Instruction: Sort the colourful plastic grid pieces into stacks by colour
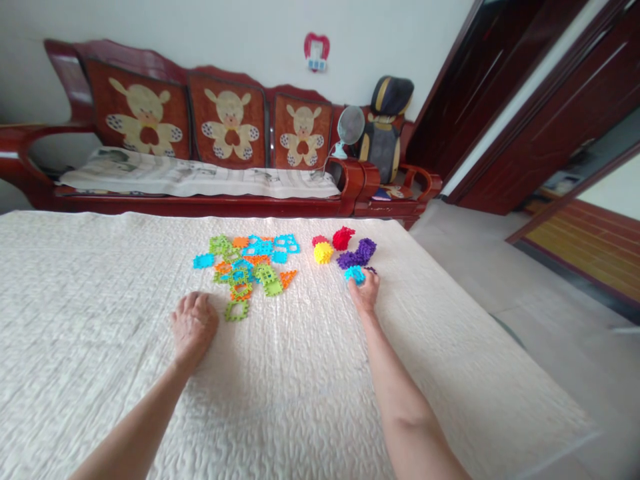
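My right hand is closed around a small blue toy ball built of plastic pieces, resting on the cream quilted cover. Just beyond it sit purple balls, a red ball and a yellow ball. My left hand rests knuckles-up on the cover with its fingers curled under, and I see nothing in it. A green square piece lies just right of it. A pile of flat blue, green and orange interlocking pieces spreads beyond that hand.
A dark red wooden sofa with bear-print cushions stands behind the covered surface. A small fan and a backpack sit at its right end. Dark wooden doors and grey floor lie to the right.
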`<act>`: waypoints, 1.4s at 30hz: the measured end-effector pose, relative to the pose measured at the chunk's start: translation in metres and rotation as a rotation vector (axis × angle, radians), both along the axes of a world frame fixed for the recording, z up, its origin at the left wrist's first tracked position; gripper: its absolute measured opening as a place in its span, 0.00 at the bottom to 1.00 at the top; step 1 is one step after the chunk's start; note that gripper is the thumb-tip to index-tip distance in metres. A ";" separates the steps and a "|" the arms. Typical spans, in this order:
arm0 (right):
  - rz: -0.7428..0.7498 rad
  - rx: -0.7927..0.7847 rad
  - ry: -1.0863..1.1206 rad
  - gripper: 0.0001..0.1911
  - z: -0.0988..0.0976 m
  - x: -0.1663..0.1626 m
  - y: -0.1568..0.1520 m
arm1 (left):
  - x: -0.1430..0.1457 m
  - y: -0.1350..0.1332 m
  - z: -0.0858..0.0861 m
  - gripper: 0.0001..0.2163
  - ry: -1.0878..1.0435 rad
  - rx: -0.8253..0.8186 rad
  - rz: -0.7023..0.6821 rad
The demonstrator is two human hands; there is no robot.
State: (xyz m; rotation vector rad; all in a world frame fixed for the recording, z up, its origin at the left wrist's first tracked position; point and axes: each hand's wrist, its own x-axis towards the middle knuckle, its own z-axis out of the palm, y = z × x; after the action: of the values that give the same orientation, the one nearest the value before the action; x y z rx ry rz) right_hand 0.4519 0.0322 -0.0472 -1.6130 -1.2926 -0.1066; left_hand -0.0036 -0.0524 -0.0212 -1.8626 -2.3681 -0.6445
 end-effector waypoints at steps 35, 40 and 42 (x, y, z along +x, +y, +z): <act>-0.035 0.084 0.006 0.20 0.012 -0.005 -0.008 | 0.009 -0.003 0.009 0.14 -0.026 0.005 0.024; 0.179 0.182 -0.059 0.19 0.018 -0.054 -0.018 | 0.010 -0.004 0.010 0.14 -0.022 0.005 0.023; 0.374 0.149 -0.110 0.18 0.022 -0.098 -0.022 | 0.010 -0.004 0.009 0.14 -0.017 0.003 0.024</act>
State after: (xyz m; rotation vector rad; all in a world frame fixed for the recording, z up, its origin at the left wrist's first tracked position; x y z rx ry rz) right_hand 0.3537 0.0103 -0.0255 -1.2318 -1.6106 -0.0592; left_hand 0.0061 -0.0563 -0.0120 -1.8316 -2.3946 -0.6644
